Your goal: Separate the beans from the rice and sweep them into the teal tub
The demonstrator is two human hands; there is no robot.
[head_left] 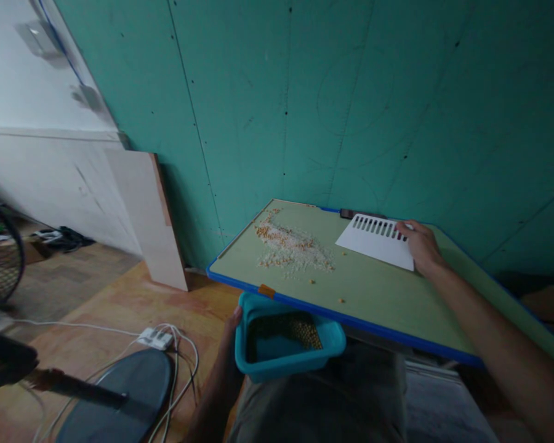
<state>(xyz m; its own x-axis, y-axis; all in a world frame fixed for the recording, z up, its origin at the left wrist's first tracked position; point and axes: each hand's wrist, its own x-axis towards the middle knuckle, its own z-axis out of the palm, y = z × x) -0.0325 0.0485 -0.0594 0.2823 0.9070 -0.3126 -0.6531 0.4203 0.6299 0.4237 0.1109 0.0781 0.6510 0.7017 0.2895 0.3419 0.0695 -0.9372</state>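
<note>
Left hand grips tub near blue board edge; right hand clasps slotted sheet.

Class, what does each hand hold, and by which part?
Left hand: teal container, by its left end. Right hand: white board, by its slotted edge's right end.

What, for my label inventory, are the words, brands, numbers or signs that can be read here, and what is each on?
No text can be read.
Green wall: faint marks, too blurred to read.
White power strip: any print is too small to read.
White slotted scraper, teal tub: none visible.
</note>
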